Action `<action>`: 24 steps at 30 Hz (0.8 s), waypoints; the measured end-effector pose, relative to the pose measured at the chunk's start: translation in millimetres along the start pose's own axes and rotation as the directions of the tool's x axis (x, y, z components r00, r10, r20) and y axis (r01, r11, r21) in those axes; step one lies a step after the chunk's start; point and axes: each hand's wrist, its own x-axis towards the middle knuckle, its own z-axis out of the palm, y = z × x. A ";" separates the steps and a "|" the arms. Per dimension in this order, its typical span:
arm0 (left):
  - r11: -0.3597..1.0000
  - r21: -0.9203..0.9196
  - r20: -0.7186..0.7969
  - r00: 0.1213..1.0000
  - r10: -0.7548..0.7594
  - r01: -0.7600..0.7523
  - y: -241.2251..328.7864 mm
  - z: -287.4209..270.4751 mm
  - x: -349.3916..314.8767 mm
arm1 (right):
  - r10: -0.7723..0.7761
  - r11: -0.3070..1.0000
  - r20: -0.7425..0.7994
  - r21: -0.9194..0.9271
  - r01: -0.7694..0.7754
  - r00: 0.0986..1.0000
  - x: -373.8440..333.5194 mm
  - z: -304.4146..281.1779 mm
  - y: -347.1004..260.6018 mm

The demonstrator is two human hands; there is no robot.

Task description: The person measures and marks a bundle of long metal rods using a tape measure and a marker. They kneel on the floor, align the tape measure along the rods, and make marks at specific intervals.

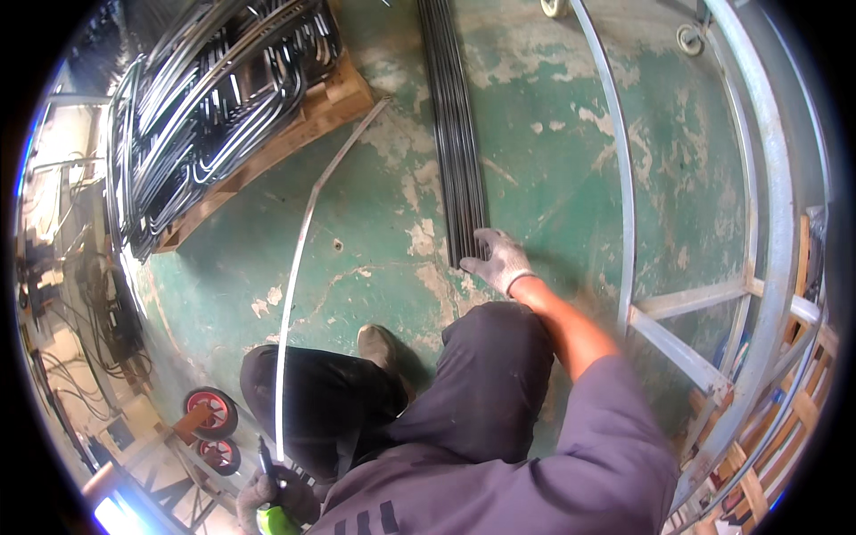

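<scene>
On a green floor (553, 192), one bunch of dark rods (456, 143); at its near end, one right hand (501, 260) with spread fingers. Clutched in one left hand (298, 498), one green thing (278, 522), one dark stick (264, 455).

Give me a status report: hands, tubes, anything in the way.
Left hand gripping a green tool, strip running up from it. Right hand at near end of tubes, fingers spread. Tubes flat on floor; strip left of them, not across.
</scene>
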 end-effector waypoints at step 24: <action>0.998 0.057 0.622 0.783 -0.026 -0.012 -21.6 22.3 85.5 | -0.439 -0.127 0.212 0.947 -0.294 0.873 -39.1 -96.3 -251.5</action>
